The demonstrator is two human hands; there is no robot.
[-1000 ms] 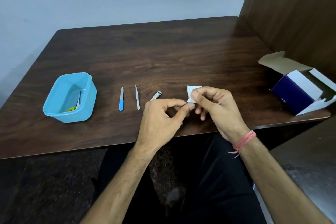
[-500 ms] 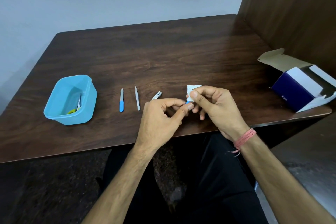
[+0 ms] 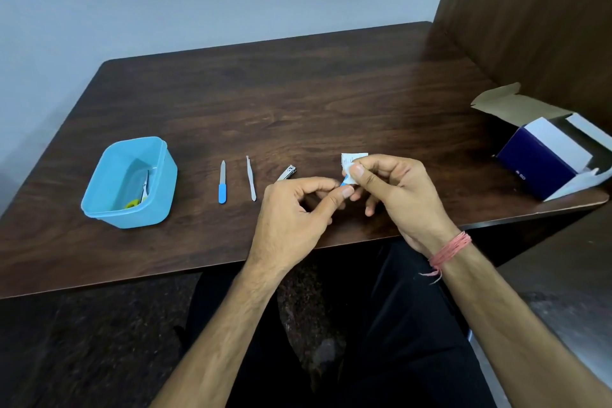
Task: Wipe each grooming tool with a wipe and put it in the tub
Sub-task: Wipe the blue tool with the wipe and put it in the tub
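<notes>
My right hand (image 3: pixel 394 189) pinches a small white wipe packet (image 3: pixel 351 161) above the table's near edge, and my left hand (image 3: pixel 298 209) pinches its lower blue corner between thumb and forefinger. On the table to the left lie a nail clipper (image 3: pixel 287 173), partly hidden by my left hand, silver tweezers (image 3: pixel 251 177) and a nail file with a blue handle (image 3: pixel 222 181). Further left stands the light blue tub (image 3: pixel 99 195), holding small scissors with a yellow-green handle (image 3: pixel 140 192).
An open dark blue and white cardboard box (image 3: pixel 543 162) sits at the table's right edge, next to a wooden wall panel (image 3: pixel 536 10). The dark wooden table (image 3: pixel 281 103) stretches back to a pale wall. My legs are below the near edge.
Both hands keep their pinch on the packet in almost the same spot. The view has shifted slightly; the tools and tub have not moved.
</notes>
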